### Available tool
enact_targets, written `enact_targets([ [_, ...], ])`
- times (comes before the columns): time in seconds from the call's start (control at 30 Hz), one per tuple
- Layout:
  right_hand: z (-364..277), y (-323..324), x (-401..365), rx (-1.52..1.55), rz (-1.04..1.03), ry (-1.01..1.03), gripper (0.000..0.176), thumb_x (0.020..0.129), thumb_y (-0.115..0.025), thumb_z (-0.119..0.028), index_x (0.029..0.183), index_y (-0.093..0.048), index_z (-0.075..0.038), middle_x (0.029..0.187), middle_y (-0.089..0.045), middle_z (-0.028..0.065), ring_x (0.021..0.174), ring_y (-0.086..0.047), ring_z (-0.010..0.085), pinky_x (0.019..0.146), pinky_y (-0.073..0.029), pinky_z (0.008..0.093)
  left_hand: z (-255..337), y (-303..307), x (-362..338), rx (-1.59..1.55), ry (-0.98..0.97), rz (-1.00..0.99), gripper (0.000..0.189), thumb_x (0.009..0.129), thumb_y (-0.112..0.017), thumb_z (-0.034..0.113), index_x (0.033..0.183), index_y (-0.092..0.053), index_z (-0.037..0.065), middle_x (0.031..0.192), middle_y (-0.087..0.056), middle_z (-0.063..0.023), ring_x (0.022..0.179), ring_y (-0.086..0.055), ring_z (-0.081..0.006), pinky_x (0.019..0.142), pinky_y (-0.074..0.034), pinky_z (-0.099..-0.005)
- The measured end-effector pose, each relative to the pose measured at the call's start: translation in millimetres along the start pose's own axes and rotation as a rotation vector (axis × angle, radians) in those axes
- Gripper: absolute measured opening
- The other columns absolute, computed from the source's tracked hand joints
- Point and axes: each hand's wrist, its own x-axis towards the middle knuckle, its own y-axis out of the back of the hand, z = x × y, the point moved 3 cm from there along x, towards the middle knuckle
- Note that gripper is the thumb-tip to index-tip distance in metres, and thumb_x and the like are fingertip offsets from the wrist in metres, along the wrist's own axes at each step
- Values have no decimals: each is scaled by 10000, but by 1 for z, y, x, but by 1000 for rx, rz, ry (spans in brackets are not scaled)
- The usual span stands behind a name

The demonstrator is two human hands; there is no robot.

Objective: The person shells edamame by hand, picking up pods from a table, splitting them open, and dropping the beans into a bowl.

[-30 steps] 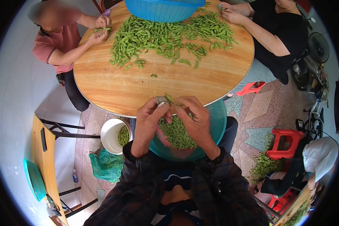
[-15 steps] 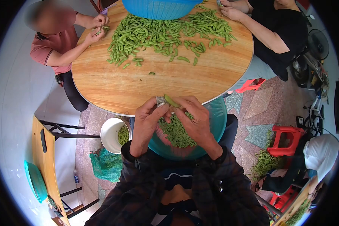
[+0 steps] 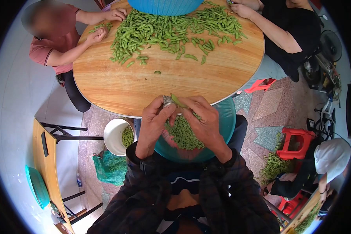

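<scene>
Over the near edge of the wooden table (image 3: 144, 87), my right hand (image 3: 204, 123) pinches a green pod (image 3: 178, 101), which slants up toward my left hand. My left hand (image 3: 154, 124) is closed beside it, thumb and forefinger at the pod, with a grey metallic-looking piece (image 3: 168, 100) held at the fingertips; its exact shape is hard to tell. Both hands are above a teal basin (image 3: 227, 124) on my lap, with shelled green beans (image 3: 183, 132) in it. A large pile of pods (image 3: 152, 33) covers the far part of the table.
A blue basket (image 3: 165, 7) stands at the table's far edge. One person (image 3: 56, 46) sits at the left, another (image 3: 288, 35) at the right. On the floor are a white bucket (image 3: 112, 138), a green net bag (image 3: 109, 167) and a red stool (image 3: 294, 142).
The left person's hands have moved apart, one reaching toward the pile. My hands remain nearly in place, still holding the pod and the grey piece.
</scene>
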Motion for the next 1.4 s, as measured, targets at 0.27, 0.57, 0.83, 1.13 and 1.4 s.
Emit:
enact_targets([
  [0.27, 1, -2, 1, 62, -7, -99, 296, 903, -690, -6, 1198, -700, 13, 1067, -712, 151, 938, -723, 262, 792, -569, 331, -5, 5, 5, 3, -37, 6, 156, 1011, -588, 90, 1117, -639, -13, 768, -606, -32, 636, -534, -104, 595, -435, -237],
  [0.57, 4, -4, -2, 178, -30, -206, 298, 919, -689, -46, 1208, -689, 26, 1052, -712, 152, 941, -717, 258, 810, -556, 325, -6, 4, 2, 34, -29, 34, 141, 1007, -597, 97, 1095, -648, -1, 759, -590, -12, 634, -510, -88, 589, -411, -227],
  [0.83, 9, -4, -2, 134, -142, -208, 316, 965, -642, -107, 1256, -661, 15, 1016, -677, 153, 905, -704, 259, 788, -542, 336, -6, 3, 0, 125, -44, 43, 59, 1017, -590, 75, 975, -595, 33, 732, -535, 23, 636, -464, -48, 574, -376, -210],
  [1.13, 20, -12, -9, 399, -170, -352, 311, 1013, -588, -91, 1294, -632, 35, 1033, -674, 118, 852, -692, 166, 762, -561, 281, -9, 5, 1, 117, -28, 47, 40, 1012, -589, 54, 981, -593, 28, 742, -536, 24, 638, -454, -42, 568, -370, -207],
  [1.4, 32, -16, -13, 662, -205, -499, 335, 1042, -590, -147, 1317, -629, 41, 976, -715, 77, 849, -668, 122, 774, -556, 258, -11, 6, 2, 87, -20, 47, 42, 1011, -590, 56, 1009, -607, 18, 739, -545, 22, 634, -453, -41, 566, -365, -207],
])
